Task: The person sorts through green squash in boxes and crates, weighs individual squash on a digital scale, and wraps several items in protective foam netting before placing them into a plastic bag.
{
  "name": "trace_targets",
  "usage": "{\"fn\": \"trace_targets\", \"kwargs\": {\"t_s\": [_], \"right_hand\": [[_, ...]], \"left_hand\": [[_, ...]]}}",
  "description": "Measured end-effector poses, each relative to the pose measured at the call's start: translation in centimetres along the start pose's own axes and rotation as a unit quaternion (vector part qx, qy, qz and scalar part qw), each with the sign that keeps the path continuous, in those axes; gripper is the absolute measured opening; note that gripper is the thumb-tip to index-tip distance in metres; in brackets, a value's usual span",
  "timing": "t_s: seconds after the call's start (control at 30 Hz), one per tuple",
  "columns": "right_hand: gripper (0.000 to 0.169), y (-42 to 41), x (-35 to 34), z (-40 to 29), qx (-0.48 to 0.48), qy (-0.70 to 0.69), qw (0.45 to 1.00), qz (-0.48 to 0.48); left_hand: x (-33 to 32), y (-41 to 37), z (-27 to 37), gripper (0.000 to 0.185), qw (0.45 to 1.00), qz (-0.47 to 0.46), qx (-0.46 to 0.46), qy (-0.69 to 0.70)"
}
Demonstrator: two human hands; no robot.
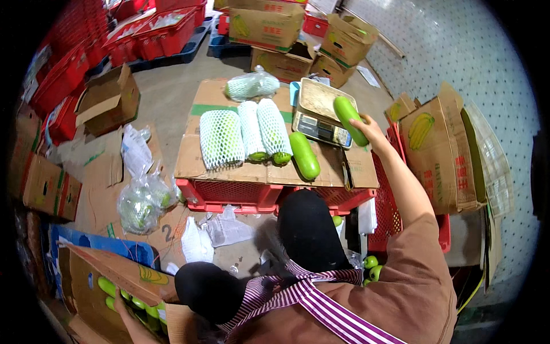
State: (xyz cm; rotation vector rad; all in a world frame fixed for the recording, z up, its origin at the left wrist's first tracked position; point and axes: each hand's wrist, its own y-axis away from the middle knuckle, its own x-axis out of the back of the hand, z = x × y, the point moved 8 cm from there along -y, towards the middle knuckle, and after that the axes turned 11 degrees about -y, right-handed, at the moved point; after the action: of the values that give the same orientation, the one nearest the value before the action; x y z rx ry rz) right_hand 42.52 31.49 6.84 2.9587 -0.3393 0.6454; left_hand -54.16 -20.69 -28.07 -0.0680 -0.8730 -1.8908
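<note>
My right hand [367,129] grips a long green gourd [346,112] above the right side of the weighing scale [321,107]. Another bare gourd [304,156] lies on the cardboard-covered surface [275,173], left of the scale's display. Beside it, gourds in white foam net sleeves [273,129] lie with a wide foam sleeve [221,138]. At the back is a netted gourd in a clear plastic bag [253,86]. Down at lower left, my left hand [120,303] reaches into an open carton [118,268] and touches the gourds [106,285] there; its fingers are partly hidden.
Red plastic crates [234,197] support the cardboard top. Bagged green produce [142,210] and loose foam sleeves [195,241] lie on the floor. A tall carton [438,150] stands at right, beside a red crate [382,202]. More cartons [266,26] and red crates [159,36] are farther back.
</note>
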Motion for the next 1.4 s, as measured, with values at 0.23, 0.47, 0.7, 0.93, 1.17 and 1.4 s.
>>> {"fn": "trace_targets", "kwargs": {"t_s": [0.23,0.47,0.7,0.93,1.17,1.4], "right_hand": [[0.088,-9.8,-0.9,1.9,0.102,0.182,0.974,0.084],[0.083,-12.0,-2.2,3.7,0.141,0.261,0.948,0.112],[0.083,-12.3,-1.8,4.1,0.116,0.210,0.969,0.056],[0.081,-12.5,0.2,4.0,0.105,0.173,0.978,0.053],[0.076,-12.8,-0.2,4.4,0.107,0.153,0.982,0.041],[0.077,-13.2,0.4,5.8,0.073,0.128,0.989,0.022]], "left_hand": [[2.1,2.3,-0.8,0.069,0.956,-0.063,0.134,0.254],[-0.1,20.7,7.4,0.063,0.938,0.016,0.022,0.345],[0.0,35.0,15.5,0.059,0.919,0.021,-0.128,0.372],[-3.8,43.0,21.3,0.056,0.888,-0.072,-0.226,0.395],[-19.2,43.6,21.4,0.055,0.887,-0.204,-0.158,0.383],[-33.6,45.2,24.7,0.075,0.892,-0.376,-0.227,0.111]]}}
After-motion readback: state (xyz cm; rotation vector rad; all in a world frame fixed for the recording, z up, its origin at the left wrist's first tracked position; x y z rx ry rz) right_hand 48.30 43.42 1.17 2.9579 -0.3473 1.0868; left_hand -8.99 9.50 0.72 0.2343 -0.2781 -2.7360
